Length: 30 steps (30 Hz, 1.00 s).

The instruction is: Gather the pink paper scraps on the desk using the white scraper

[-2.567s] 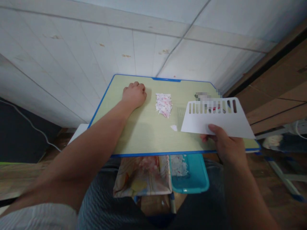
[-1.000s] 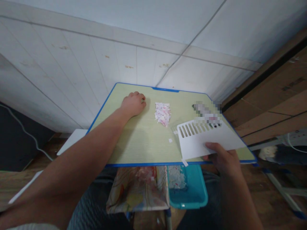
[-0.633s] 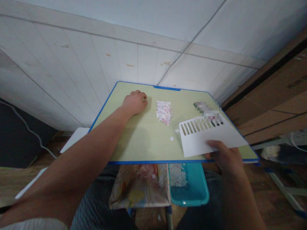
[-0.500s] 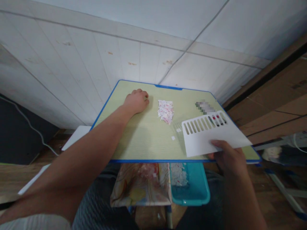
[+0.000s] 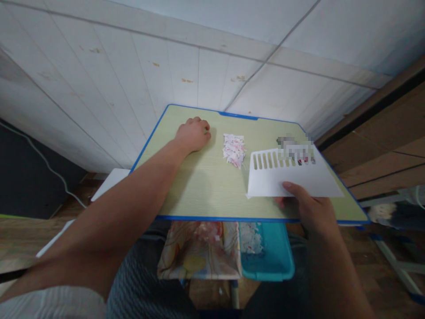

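My left hand (image 5: 194,134) rests palm down on the left part of the table, its fingers curled under and the thumb bent towards them. Whatever they may enclose is hidden. To its right lies a heap of small white and pinkish paper-like slips (image 5: 234,150). My right hand (image 5: 307,206) grips the lower edge of a white card (image 5: 270,182) with a row of long slots along its far side, thumb on top and fingers beneath. Greenish tabletop shows through the left slots, dark and red bits through the right ones. Behind the card lies a blurred-out item (image 5: 288,141).
The table (image 5: 195,195) has a blue edge. Below its near edge are a patterned fabric-like container (image 5: 199,266) with clear plastic inside and a turquoise basin (image 5: 275,266) holding white scraps. A white panelled wall (image 5: 179,57) stands behind; brown cardboard (image 5: 385,128) is at right.
The white card in my right hand has shifted slightly left and away from me, turning flatter to the table edge. My left hand has stayed in place. The whole view has shifted slightly.
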Tool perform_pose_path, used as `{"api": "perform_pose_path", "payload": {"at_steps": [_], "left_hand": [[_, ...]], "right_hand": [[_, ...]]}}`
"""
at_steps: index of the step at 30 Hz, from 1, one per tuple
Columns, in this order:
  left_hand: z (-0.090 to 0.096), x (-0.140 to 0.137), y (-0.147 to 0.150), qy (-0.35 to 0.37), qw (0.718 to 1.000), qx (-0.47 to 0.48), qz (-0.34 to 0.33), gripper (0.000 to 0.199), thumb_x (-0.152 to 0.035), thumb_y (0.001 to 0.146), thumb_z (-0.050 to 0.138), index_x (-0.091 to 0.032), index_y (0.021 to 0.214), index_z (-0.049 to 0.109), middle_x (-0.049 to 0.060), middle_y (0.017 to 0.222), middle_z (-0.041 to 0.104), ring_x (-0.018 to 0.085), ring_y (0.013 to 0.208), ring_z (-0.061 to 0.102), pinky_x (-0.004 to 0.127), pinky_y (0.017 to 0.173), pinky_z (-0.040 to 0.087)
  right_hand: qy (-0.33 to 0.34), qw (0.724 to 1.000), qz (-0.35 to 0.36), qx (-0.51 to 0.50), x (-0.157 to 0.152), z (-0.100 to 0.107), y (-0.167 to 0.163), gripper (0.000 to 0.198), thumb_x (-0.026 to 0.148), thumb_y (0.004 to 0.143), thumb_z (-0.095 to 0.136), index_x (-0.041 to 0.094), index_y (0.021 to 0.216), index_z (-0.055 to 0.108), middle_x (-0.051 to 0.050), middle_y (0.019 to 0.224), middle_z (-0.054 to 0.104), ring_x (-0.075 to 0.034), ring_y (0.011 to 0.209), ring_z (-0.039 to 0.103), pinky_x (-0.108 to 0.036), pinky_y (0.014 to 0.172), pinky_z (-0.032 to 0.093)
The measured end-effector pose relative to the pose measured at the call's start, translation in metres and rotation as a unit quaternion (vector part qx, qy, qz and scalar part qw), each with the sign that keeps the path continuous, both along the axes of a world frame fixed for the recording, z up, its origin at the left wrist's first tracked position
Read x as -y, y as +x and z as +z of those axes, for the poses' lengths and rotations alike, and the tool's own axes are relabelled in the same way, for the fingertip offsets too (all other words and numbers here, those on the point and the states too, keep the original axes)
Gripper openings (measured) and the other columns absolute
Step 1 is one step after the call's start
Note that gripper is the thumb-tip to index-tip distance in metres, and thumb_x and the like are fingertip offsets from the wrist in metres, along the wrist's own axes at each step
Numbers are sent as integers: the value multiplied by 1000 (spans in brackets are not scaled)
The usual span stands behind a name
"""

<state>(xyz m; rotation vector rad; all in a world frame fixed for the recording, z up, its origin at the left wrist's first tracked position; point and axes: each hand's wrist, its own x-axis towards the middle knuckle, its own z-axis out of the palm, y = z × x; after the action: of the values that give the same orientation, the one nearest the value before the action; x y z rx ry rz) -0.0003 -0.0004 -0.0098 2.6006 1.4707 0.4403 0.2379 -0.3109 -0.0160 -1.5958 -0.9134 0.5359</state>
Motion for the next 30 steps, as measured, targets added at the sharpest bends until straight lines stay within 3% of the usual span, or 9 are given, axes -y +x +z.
{"api": "perform_pose_path", "payload": {"at_steps": [3, 6, 11, 17, 21, 24, 27, 30], "left_hand": [[-1, -1, 0, 0, 1000, -2, -2, 48, -34, 116, 61, -25, 155, 88, 17, 168, 77, 42, 159, 67, 57, 135, 60], [-1, -1, 0, 1, 1000, -1, -2, 48, -34, 115, 62, -26, 155, 88, 17, 168, 78, 42, 160, 67, 57, 135, 60], [0, -1, 1, -4, 1000, 3, 0, 48, -33, 116, 61, -24, 155, 88, 19, 168, 78, 43, 160, 68, 57, 136, 59], [0, -1, 0, -2, 1000, -1, -3, 48, -33, 117, 62, -23, 156, 88, 19, 170, 77, 43, 162, 68, 58, 137, 60], [1, 0, 1, -4, 1000, -1, 0, 48, -32, 116, 62, -23, 156, 88, 19, 169, 78, 44, 161, 69, 58, 137, 60], [2, 1, 0, -6, 1000, 0, -2, 49, -33, 116, 62, -23, 157, 88, 19, 170, 77, 44, 161, 68, 59, 136, 60], [2, 1, 0, -6, 1000, -3, -3, 50, -33, 117, 60, -23, 157, 87, 20, 171, 76, 43, 162, 68, 58, 136, 60], [1, 1, 0, -6, 1000, 0, -1, 49, -34, 117, 60, -24, 156, 87, 19, 171, 77, 43, 162, 68, 58, 136, 59]], "right_hand": [[26, 995, -16, -99, 1, 0, 2, 28, 39, 71, 99, 25, 77, 75, 1, 57, 67, -19, 41, 57, -32, 38, 50], [55, 987, -5, -149, -1, 0, 3, 34, 33, 63, 96, 25, 88, 75, 5, 55, 62, -16, 34, 47, -28, 31, 38], [53, 985, -24, -161, -2, 1, 4, 42, 33, 60, 99, 25, 93, 74, 5, 60, 68, -15, 35, 51, -27, 31, 42], [64, 983, -44, -168, -3, -2, 7, 42, 33, 56, 97, 26, 87, 70, 6, 60, 64, -13, 35, 46, -25, 29, 34], [125, 982, -58, -127, -10, -9, 11, 43, 36, 71, 102, 27, 103, 75, 1, 85, 80, -17, 54, 64, -28, 42, 54], [97, 991, -58, -72, -10, -17, 16, 43, 49, 81, 108, 26, 102, 78, -3, 91, 85, -22, 67, 74, -34, 56, 67], [74, 993, -75, -46, -7, -21, 18, 43, 57, 86, 107, 26, 99, 79, -4, 89, 86, -24, 70, 77, -37, 60, 70], [63, 993, -90, -38, -7, -20, 15, 43, 54, 81, 108, 26, 98, 80, -5, 88, 86, -24, 66, 76, -37, 56, 68]]}}
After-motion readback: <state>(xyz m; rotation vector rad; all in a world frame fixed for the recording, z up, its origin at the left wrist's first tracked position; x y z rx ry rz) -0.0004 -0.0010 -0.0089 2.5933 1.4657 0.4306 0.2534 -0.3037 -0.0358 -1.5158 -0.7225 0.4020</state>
